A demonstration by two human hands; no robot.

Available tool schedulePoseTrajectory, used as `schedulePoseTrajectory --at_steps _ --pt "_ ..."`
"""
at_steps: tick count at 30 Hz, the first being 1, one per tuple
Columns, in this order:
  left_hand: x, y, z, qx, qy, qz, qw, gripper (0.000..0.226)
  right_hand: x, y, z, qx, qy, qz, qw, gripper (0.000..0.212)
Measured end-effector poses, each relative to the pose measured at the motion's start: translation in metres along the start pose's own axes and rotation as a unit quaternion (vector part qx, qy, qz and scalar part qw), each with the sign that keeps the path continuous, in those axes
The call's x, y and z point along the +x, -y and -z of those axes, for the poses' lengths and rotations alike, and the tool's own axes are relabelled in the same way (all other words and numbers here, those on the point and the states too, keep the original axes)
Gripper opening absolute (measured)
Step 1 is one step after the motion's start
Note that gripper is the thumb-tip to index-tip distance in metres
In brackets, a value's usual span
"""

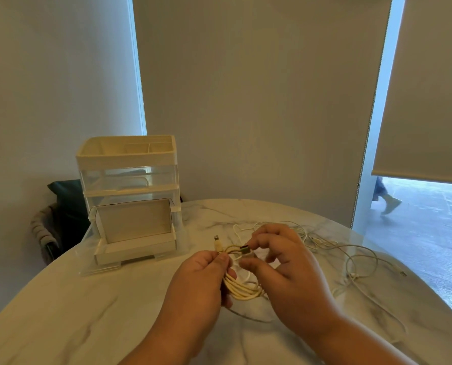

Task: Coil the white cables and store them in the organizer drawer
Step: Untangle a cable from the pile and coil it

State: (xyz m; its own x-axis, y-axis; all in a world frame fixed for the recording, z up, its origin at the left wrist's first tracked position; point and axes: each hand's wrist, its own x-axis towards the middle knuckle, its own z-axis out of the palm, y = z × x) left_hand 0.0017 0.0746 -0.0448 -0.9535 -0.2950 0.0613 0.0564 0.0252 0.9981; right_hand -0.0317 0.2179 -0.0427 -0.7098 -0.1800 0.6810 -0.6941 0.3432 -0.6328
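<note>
Above the marble tabletop (75, 317), the left hand (206, 275) grips a coiled white cable (242, 290), its small connector (216, 242) sticking up past the fingers. The right hand (285, 262) pinches the cable's USB plug (246, 250). More loose white cables (356, 255) sprawl to the right. Farther left, the organizer (127, 167) stands with its bottom drawer (135, 247) pulled out.

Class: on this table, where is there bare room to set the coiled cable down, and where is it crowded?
Bare: the table near-left, between the drawer, the left hand and the near edge. Crowded: right of the right hand, where loose cables sprawl.
</note>
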Motion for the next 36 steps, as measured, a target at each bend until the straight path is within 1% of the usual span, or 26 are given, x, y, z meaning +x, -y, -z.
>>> schedulePoseTrajectory --at_steps 1,2,3,4,6,7,8,9,11,14,17,20,24,26,28,29,31,32,34,36 --pt "0.000 0.001 -0.001 0.004 -0.001 -0.003 1.000 0.034 -0.001 0.000 -0.001 0.030 -0.021 -0.006 0.999 0.021" --pt "0.000 0.001 -0.001 0.008 -0.002 -0.010 1.000 0.034 -0.001 0.001 -0.004 0.087 -0.035 -0.032 0.995 0.021" --pt "0.000 0.001 -0.001 0.016 -0.003 -0.020 1.000 0.033 -0.002 0.002 -0.007 0.164 -0.044 -0.078 0.982 0.020" --pt "0.000 0.001 -0.001 0.031 -0.006 -0.033 0.999 0.032 -0.002 0.002 -0.011 0.232 -0.050 -0.133 0.962 0.017" --pt "0.000 0.002 -0.001 0.066 -0.010 -0.057 0.996 0.028 -0.002 0.001 -0.018 0.328 -0.048 -0.232 0.914 0.007" --pt "0.000 0.002 0.000 0.075 -0.012 -0.064 0.995 0.026 -0.002 -0.001 -0.020 0.365 -0.047 -0.264 0.892 0.004" --pt "0.001 0.003 0.000 0.076 -0.011 -0.064 0.995 0.025 -0.001 -0.003 -0.021 0.389 -0.047 -0.279 0.877 0.005" --pt "0.001 0.003 0.000 0.071 -0.009 -0.060 0.996 0.025 0.000 -0.004 -0.020 0.399 -0.048 -0.287 0.870 0.011" --pt "0.001 0.003 0.000 0.043 0.001 -0.044 0.998 0.023 0.001 -0.006 -0.018 0.389 -0.034 -0.292 0.873 0.016" --pt "-0.001 0.001 -0.002 -0.025 0.016 -0.009 1.000 0.018 0.000 -0.010 -0.016 0.343 0.013 -0.276 0.898 0.014" --pt "-0.003 -0.001 -0.003 -0.093 0.030 0.035 0.995 0.021 -0.002 -0.008 -0.015 0.295 0.043 -0.251 0.921 0.014" --pt "-0.004 -0.003 -0.003 -0.147 0.046 0.054 0.987 0.024 -0.002 -0.005 -0.014 0.278 0.041 -0.246 0.928 0.009" --pt "-0.005 -0.007 -0.003 -0.216 0.073 0.066 0.971 0.021 0.001 -0.006 -0.014 0.277 0.035 -0.262 0.924 0.007" --pt "-0.005 -0.007 -0.003 -0.224 0.075 0.066 0.969 0.019 0.002 -0.007 -0.013 0.273 0.032 -0.268 0.923 0.006" --pt "-0.003 -0.005 -0.003 -0.221 0.064 0.066 0.971 0.019 0.002 -0.007 -0.014 0.285 0.038 -0.272 0.918 0.007" --pt "-0.002 -0.004 -0.003 -0.224 0.056 0.069 0.970 0.020 0.002 -0.005 -0.015 0.306 0.040 -0.275 0.911 0.011" --pt "0.000 -0.005 -0.001 -0.244 0.035 0.076 0.966 0.021 0.002 -0.004 -0.015 0.357 0.023 -0.295 0.886 0.024" --pt "0.001 -0.007 0.000 -0.254 0.025 0.076 0.964 0.021 0.003 -0.005 -0.014 0.379 0.012 -0.308 0.873 0.025" --pt "0.002 -0.008 0.002 -0.252 0.008 0.066 0.965 0.020 0.004 -0.005 -0.011 0.409 0.014 -0.328 0.851 0.019" --pt "0.002 -0.008 0.003 -0.213 -0.002 0.043 0.976 0.020 0.004 -0.003 -0.010 0.411 0.041 -0.340 0.845 0.016"
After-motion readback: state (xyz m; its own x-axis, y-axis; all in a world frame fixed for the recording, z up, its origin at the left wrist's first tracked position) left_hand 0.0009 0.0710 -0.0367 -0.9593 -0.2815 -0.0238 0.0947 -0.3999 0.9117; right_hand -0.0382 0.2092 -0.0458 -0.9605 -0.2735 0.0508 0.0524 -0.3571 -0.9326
